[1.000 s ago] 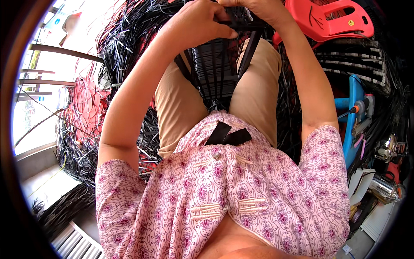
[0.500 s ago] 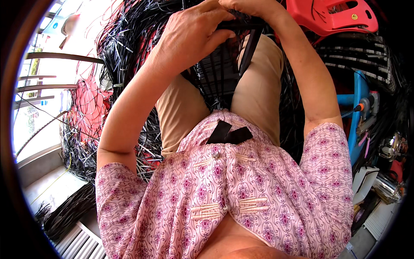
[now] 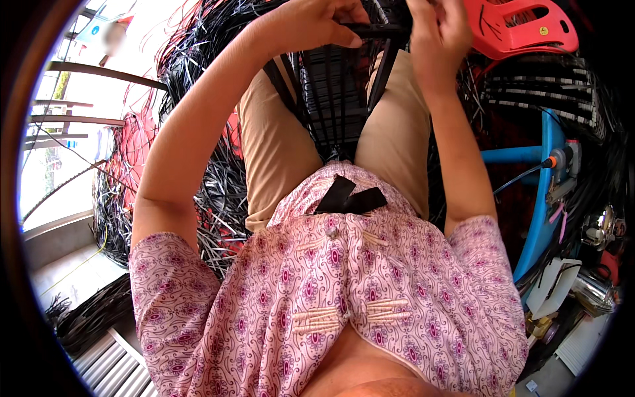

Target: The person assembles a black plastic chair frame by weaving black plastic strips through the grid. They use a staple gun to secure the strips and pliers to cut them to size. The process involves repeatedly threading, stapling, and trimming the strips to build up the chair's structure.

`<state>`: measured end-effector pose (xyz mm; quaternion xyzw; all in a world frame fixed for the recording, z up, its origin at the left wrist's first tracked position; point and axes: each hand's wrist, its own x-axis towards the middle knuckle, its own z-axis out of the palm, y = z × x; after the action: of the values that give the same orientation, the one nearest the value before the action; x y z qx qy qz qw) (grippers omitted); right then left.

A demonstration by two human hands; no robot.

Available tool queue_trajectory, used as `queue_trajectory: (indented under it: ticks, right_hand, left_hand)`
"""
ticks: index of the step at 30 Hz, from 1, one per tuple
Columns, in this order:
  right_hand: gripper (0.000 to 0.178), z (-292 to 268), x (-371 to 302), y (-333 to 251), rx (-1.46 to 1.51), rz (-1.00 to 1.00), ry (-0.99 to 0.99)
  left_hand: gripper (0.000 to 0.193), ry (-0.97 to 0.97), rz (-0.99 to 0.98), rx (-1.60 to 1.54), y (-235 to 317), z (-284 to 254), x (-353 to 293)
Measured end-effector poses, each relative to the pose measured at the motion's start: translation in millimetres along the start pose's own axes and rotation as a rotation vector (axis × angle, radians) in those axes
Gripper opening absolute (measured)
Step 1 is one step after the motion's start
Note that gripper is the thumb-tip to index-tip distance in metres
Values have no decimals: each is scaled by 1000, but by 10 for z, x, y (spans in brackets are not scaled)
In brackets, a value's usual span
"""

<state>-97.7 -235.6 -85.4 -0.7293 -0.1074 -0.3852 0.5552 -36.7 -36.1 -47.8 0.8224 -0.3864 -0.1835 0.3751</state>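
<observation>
A black woven piece of flat plastic strips (image 3: 334,99) on a dark frame stands between my knees, its long strips drawing together toward my waist. My left hand (image 3: 317,23) is at its far left end. The thumb and curled fingers close around the dark crossbar (image 3: 383,31) there. My right hand (image 3: 442,46) is raised at the far right corner of the piece, beside the bar. Its fingers are bent and reach the picture's upper edge, so whatever they pinch is hidden.
Heaps of loose black strips (image 3: 198,49) lie around the piece. A red plastic chair (image 3: 522,30) is at the far right. To my right stands a blue frame (image 3: 546,172) with a tool with an orange part (image 3: 555,162). A light slatted seat (image 3: 109,364) is at near left.
My right hand has moved away from my left, rightward and nearer to me. My left hand has shifted slightly farther away, and the dark bar is now more exposed between them.
</observation>
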Motion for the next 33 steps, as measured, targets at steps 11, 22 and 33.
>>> queue_trajectory:
  ticks: [11, 22, 33]
  right_hand:
    - [21, 71, -701, -178, -191, 296, -372]
    - [19, -41, -652, -608, 293, 582, -499]
    - [17, -730, -776, -650, 225, 495, -539]
  left_hand:
    - [38, -116, -102, -341, -181, -7, 90]
    - [25, 410, 303, 573, 165, 323, -186]
    - [9, 471, 136, 127, 195, 334, -94]
